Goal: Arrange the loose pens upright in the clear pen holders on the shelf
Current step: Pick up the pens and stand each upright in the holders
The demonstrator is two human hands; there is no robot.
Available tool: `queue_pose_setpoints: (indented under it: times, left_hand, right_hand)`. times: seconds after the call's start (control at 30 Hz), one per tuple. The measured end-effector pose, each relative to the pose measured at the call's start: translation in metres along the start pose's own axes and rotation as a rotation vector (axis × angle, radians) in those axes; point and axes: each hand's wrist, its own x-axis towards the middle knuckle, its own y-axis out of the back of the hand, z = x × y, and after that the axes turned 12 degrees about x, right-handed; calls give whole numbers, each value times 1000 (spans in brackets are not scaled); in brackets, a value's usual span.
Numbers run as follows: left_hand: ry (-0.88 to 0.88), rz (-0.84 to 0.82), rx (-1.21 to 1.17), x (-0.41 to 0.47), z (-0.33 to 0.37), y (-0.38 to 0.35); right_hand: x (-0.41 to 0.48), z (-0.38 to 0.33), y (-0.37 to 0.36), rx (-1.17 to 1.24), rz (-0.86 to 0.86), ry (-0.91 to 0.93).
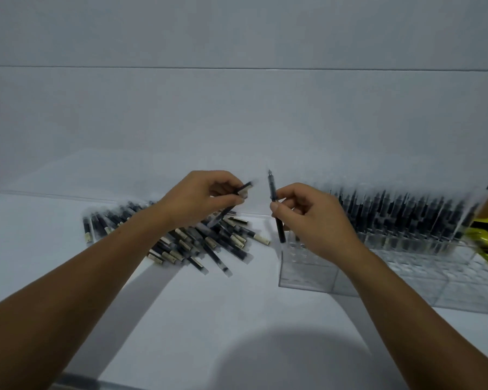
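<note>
Two hands in shot, one pen each. The left hand is pinching a dark pen at a tilt, hovering over the pile of loose pens. There are dozens in that heap lying flat on the white shelf, too jumbled to count. The right hand is gripping a second pen upright, its lower end sitting right at the left corner of the clear holders; can't tell if it's in a slot. A long row of standing pens is filling the back, blurry, way too many to count. Something yellow is poking in far right. The right wrist is covering part of the holders, and the left forearm is crossing the pile.
</note>
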Motion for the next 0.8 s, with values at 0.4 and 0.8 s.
queue_pose_setpoints:
  times: [0.4,0.8]
  left_hand:
    - [-11,247,-582,24,70,-30]
    - [13,222,-763,52,129,-91]
  right_hand:
    - [-11,8,119,-11,132,28]
    - [-18,52,150,-104,325,40]
